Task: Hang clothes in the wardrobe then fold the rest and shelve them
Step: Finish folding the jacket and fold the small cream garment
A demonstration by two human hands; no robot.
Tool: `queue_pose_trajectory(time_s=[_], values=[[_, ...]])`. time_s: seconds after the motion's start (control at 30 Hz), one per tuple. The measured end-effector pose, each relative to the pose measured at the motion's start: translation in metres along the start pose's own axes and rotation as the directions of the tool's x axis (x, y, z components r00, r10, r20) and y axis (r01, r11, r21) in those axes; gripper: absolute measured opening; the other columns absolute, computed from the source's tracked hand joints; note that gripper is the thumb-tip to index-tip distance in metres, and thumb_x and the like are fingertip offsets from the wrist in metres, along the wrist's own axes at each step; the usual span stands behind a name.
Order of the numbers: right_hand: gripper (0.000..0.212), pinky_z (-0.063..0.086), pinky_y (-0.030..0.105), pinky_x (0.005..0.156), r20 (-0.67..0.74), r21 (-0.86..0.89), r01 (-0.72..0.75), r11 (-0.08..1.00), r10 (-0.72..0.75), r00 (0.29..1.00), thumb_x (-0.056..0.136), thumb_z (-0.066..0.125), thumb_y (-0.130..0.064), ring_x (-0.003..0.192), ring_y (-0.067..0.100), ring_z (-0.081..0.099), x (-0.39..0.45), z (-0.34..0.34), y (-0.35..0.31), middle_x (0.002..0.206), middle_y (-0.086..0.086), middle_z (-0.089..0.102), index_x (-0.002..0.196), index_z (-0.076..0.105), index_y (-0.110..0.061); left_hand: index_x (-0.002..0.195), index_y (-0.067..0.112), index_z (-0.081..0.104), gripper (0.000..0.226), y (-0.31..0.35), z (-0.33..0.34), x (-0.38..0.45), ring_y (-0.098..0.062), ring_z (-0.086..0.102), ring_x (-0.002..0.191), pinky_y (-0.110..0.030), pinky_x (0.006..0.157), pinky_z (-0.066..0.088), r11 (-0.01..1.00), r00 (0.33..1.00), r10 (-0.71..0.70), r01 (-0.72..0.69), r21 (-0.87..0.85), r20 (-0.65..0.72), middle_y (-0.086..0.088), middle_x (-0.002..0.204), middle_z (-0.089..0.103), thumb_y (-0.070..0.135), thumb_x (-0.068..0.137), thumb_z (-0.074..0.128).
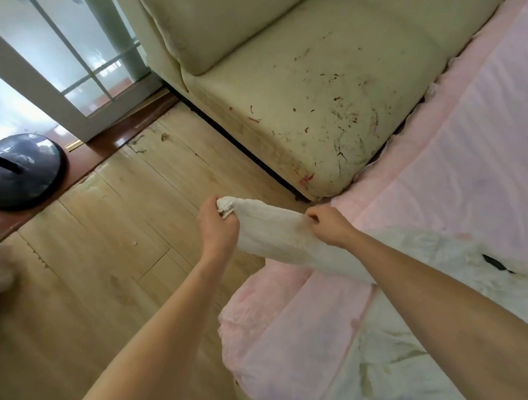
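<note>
While stretched between hands | white cloth (276,235) | left fingers (218,214) grip end | right fingers (313,217) pinch edge

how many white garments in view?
2. One white garment stretched between left hand and right hand; second white garment lies on pink sheet. More may be out of frame.

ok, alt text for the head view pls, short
Both hands hold a white garment stretched between them: left hand grips one bunched end, right hand pinches its upper edge. The white garment trails onto a pink-covered bed. Behind are a stained cream sofa and wood floor.
</note>
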State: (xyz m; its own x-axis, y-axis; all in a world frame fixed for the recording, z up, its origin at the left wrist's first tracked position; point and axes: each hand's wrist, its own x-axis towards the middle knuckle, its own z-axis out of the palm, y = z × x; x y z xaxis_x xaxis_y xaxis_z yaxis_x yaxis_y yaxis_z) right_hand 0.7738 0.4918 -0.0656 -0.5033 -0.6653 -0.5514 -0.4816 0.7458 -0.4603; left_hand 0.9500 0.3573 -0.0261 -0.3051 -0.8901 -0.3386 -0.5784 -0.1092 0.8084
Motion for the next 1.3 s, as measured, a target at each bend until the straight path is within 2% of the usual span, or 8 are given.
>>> queue_pose_trajectory(time_s=[0.1, 0.23, 0.37, 0.57, 0.7, 0.97, 1.13, 1.3], values=[[0.032, 0.049, 0.028, 0.073, -0.108, 0.193, 0.005, 0.981, 0.016, 0.994, 0.086, 0.039, 0.007, 0.090, 0.019, 0.060, 0.006, -0.004, 0.015, 0.092, -0.001, 0.063, 0.092, 0.063, -0.014, 0.086, 0.004, 0.053, 0.016, -0.018, 0.001, 0.007, -0.015, 0.044, 0.065, -0.026, 0.052, 0.033, 0.994, 0.999, -0.035, 0.038, 0.099, -0.032, -0.001, 0.072, 0.050, -0.003, 0.078, 0.040], [0.051, 0.047, 0.038, 0.087, 0.188, -0.432, 0.023, 0.902, 0.065, 0.980, 0.085, 0.041, 0.008, 0.115, 0.026, 0.050, -0.002, -0.014, 0.061, 0.127, 0.006, 0.052, 0.129, 0.050, -0.017, 0.093, 0.001, 0.053, 0.018, -0.046, 0.014, 0.010, -0.023, 0.049, 0.074, -0.024, 0.049, 0.030, 0.931, 0.981, -0.155, 0.106, 0.350, 0.116, -0.013, 0.088, 0.057, -0.003, 0.076, 0.050], [0.021, 0.041, 0.034, 0.073, 0.245, -0.642, 0.117, 0.758, 0.059, 0.968, 0.092, 0.041, -0.003, 0.105, 0.028, 0.053, -0.012, -0.016, 0.090, 0.113, 0.008, 0.052, 0.108, 0.049, -0.013, 0.089, 0.009, 0.057, 0.031, -0.046, 0.041, 0.004, -0.025, 0.057, 0.081, -0.031, 0.060, 0.044, 0.896, 0.972, -0.167, 0.081, 0.436, 0.163, -0.008, 0.091, 0.060, 0.035, 0.076, 0.069], [0.013, 0.038, 0.036, 0.063, -0.303, -0.344, -0.098, 0.934, -0.012, 0.953, 0.091, 0.038, 0.001, 0.078, 0.030, 0.052, -0.005, -0.030, 0.120, 0.089, 0.013, 0.057, 0.096, 0.048, -0.006, 0.108, 0.000, 0.058, 0.032, -0.042, 0.058, 0.003, -0.029, 0.052, 0.090, -0.036, 0.068, 0.040, 0.856, 0.993, -0.074, 0.014, 0.517, 0.097, -0.015, 0.113, 0.053, 0.029, 0.093, 0.058], [0.019, 0.043, 0.038, 0.073, -0.169, -0.093, -0.193, 0.977, 0.175, 0.970, 0.090, 0.042, 0.000, 0.090, 0.032, 0.053, -0.001, -0.032, 0.142, 0.104, 0.017, 0.058, 0.108, 0.049, -0.003, 0.113, -0.002, 0.049, 0.024, -0.034, 0.052, 0.003, -0.025, 0.041, 0.086, -0.034, 0.071, 0.033, 0.867, 0.998, -0.053, 0.027, 0.497, 0.038, -0.014, 0.114, 0.046, 0.017, 0.098, 0.050], [0.032, 0.042, 0.036, 0.087, -0.099, -0.381, -0.189, 0.905, 0.163, 0.982, 0.092, 0.045, -0.003, 0.113, 0.034, 0.048, 0.002, -0.013, 0.158, 0.121, 0.018, 0.049, 0.124, 0.049, -0.003, 0.095, 0.012, 0.039, 0.013, -0.020, 0.062, -0.008, -0.024, 0.044, 0.084, -0.031, 0.062, 0.030, 0.910, 0.998, 0.009, -0.031, 0.413, 0.056, -0.008, 0.098, 0.048, 0.000, 0.090, 0.041], [0.023, 0.043, 0.034, 0.082, -0.378, 0.192, -0.156, 0.969, 0.220, 0.899, 0.097, 0.052, -0.021, 0.102, 0.026, 0.054, -0.026, -0.033, 0.106, 0.120, 0.014, 0.054, 0.113, 0.055, -0.005, 0.089, 0.013, 0.042, 0.009, 0.024, 0.077, -0.035, -0.011, 0.040, 0.066, -0.023, 0.051, 0.029, 0.972, 0.990, -0.013, -0.021, 0.236, 0.140, 0.000, 0.082, 0.046, 0.011, 0.094, 0.049], [0.040, 0.058, 0.034, 0.070, 0.023, 0.954, -0.113, 0.278, 0.308, 0.951, 0.101, 0.042, -0.037, 0.074, 0.026, 0.067, -0.110, -0.074, 0.054, 0.087, 0.019, 0.067, 0.095, 0.061, -0.002, 0.092, 0.012, 0.051, 0.018, 0.097, 0.096, -0.092, -0.008, 0.051, 0.070, -0.016, 0.054, 0.041, 0.993, 0.918, 0.092, -0.058, -0.099, 0.386, 0.005, 0.079, 0.053, 0.012, 0.085, 0.068]])
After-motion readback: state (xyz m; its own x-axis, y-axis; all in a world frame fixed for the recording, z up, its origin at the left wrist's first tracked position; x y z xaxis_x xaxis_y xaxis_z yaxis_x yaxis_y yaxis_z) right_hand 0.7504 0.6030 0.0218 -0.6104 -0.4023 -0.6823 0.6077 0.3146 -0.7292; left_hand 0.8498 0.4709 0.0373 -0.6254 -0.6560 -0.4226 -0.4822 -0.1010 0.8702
